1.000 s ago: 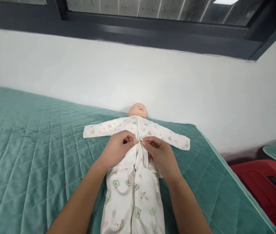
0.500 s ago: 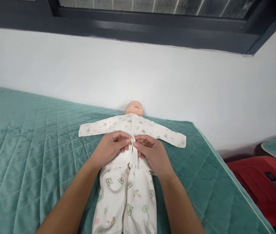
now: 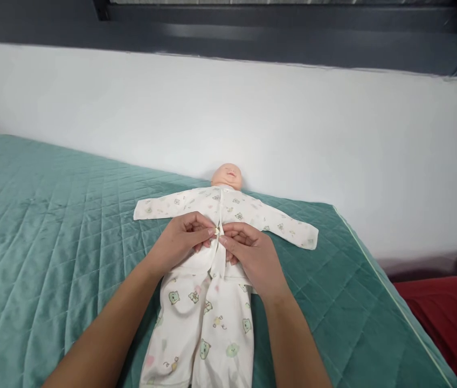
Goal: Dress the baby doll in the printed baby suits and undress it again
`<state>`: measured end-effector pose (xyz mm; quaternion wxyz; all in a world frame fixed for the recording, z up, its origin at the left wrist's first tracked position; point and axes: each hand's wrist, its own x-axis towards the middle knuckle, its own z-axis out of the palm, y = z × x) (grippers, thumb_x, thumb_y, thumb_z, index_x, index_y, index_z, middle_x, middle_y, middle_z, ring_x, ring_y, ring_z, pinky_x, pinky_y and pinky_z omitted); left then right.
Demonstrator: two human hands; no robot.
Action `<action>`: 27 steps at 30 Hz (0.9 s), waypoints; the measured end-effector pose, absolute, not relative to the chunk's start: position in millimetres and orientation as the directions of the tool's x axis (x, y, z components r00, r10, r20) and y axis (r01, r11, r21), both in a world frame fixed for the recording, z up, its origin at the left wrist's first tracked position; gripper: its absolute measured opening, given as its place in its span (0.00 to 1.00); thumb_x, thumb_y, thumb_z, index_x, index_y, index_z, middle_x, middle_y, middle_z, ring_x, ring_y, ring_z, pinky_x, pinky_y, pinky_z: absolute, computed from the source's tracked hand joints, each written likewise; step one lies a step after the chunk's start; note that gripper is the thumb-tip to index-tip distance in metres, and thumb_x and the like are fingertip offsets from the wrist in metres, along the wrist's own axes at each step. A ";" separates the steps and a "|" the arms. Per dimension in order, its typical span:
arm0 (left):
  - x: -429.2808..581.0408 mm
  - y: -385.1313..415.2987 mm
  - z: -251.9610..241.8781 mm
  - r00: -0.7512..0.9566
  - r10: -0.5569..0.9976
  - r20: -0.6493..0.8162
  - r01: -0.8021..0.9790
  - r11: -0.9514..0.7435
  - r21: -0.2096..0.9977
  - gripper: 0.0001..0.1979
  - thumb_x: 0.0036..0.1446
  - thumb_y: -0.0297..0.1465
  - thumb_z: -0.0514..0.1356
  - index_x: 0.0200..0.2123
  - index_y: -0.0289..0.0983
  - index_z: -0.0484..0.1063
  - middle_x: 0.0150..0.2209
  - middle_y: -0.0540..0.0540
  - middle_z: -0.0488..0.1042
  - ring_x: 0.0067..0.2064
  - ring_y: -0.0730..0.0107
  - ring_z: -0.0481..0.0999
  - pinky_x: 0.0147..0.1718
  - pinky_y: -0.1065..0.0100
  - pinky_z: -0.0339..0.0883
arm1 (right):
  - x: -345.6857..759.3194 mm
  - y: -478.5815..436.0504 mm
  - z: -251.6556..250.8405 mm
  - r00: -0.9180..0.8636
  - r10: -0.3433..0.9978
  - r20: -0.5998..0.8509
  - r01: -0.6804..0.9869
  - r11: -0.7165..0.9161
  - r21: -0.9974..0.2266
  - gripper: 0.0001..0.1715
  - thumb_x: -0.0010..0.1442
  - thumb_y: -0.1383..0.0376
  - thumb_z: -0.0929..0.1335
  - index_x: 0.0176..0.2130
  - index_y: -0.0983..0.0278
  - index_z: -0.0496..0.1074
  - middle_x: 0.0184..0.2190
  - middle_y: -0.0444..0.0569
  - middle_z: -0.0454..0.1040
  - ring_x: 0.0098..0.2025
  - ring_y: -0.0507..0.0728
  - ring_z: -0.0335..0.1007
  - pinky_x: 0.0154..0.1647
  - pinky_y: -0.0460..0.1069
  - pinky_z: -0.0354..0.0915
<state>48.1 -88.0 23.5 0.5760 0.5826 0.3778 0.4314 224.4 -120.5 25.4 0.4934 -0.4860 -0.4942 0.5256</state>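
The left hand (image 3: 182, 241) and right hand (image 3: 254, 257) pinch opposing front edges of the patterned white shirt (image 3: 232, 205), worn by the doll (image 3: 227, 175) lying on the green quilted cover (image 3: 70, 242).

Light fell soft, even; white wall (image 3: 228, 118) was palest near centre. Dull sheen lay on dark window frame (image 3: 253, 40), top. Shadow pooled around red object (image 3: 442, 318), lower right. Upper-right corner blackened; edges looked stretched; shirt (image 3: 236, 207) detail softened.
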 end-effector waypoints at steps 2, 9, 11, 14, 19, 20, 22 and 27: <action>48.1 -87.9 22.4 0.336 0.940 0.059 -0.053 -0.044 0.998 0.10 0.54 0.37 0.65 0.31 0.36 0.74 0.24 0.50 0.71 0.25 0.76 0.66 0.24 0.72 0.59 | 224.2 -120.8 25.7 -0.049 0.998 -0.025 -0.037 -0.027 -0.999 0.16 0.51 0.59 0.76 0.40 0.61 0.77 0.30 0.43 0.75 0.24 0.48 0.66 0.24 0.44 0.65; 48.3 -84.9 17.7 0.341 0.939 0.045 -0.082 -0.018 0.996 0.10 0.52 0.36 0.67 0.29 0.36 0.73 0.22 0.50 0.70 0.24 0.76 0.66 0.22 0.72 0.58 | 218.5 -124.0 30.8 -0.104 0.994 -0.035 -0.010 -0.036 -0.999 0.16 0.52 0.62 0.74 0.41 0.61 0.73 0.28 0.41 0.73 0.23 0.48 0.66 0.24 0.44 0.64; 48.5 -84.5 17.4 0.338 0.940 0.048 -0.070 -0.025 0.997 0.11 0.51 0.37 0.67 0.28 0.36 0.72 0.22 0.50 0.70 0.23 0.77 0.66 0.22 0.73 0.57 | 216.4 -124.4 30.2 -0.108 0.994 -0.032 0.001 -0.032 -0.999 0.17 0.51 0.62 0.75 0.41 0.61 0.70 0.29 0.40 0.72 0.23 0.48 0.66 0.23 0.45 0.64; 48.9 -84.3 17.6 0.331 0.942 0.054 -0.066 -0.034 0.997 0.11 0.51 0.37 0.68 0.28 0.36 0.71 0.21 0.51 0.70 0.23 0.78 0.65 0.21 0.74 0.56 | 213.5 -124.6 27.2 -0.117 0.993 -0.014 0.023 -0.011 -1.000 0.19 0.51 0.61 0.75 0.42 0.60 0.68 0.30 0.39 0.72 0.23 0.49 0.68 0.24 0.45 0.66; 50.4 -85.6 19.6 0.321 0.945 0.062 -0.006 -0.063 0.998 0.12 0.53 0.38 0.66 0.30 0.36 0.70 0.19 0.53 0.67 0.21 0.80 0.61 0.20 0.74 0.53 | 210.6 -125.9 24.8 -0.103 0.995 0.002 0.123 0.015 -0.992 0.20 0.53 0.59 0.73 0.42 0.58 0.65 0.30 0.39 0.70 0.25 0.50 0.69 0.25 0.46 0.67; 50.9 -86.3 20.1 0.319 0.946 0.062 0.008 -0.068 0.998 0.12 0.53 0.38 0.66 0.30 0.36 0.70 0.19 0.53 0.66 0.21 0.80 0.61 0.20 0.74 0.53 | 210.3 -126.4 25.1 -0.102 0.995 0.004 0.141 0.019 -0.990 0.20 0.53 0.59 0.73 0.43 0.58 0.64 0.30 0.38 0.70 0.25 0.50 0.70 0.25 0.46 0.68; 52.1 -88.2 21.0 0.319 0.946 0.064 0.022 -0.075 0.997 0.13 0.54 0.40 0.65 0.31 0.36 0.70 0.20 0.53 0.66 0.21 0.79 0.61 0.20 0.74 0.53 | 209.6 -127.6 26.1 -0.101 0.995 0.006 0.161 0.022 -0.987 0.19 0.53 0.60 0.72 0.43 0.58 0.64 0.30 0.38 0.70 0.25 0.50 0.70 0.25 0.46 0.68; 55.2 -93.0 20.8 0.311 0.947 0.082 0.029 -0.096 0.995 0.14 0.54 0.40 0.65 0.35 0.37 0.68 0.28 0.51 0.71 0.29 0.75 0.68 0.26 0.73 0.59 | 208.0 -129.2 28.2 -0.109 0.994 0.018 0.210 0.041 -0.977 0.17 0.54 0.63 0.70 0.44 0.57 0.66 0.30 0.39 0.70 0.26 0.50 0.69 0.26 0.46 0.68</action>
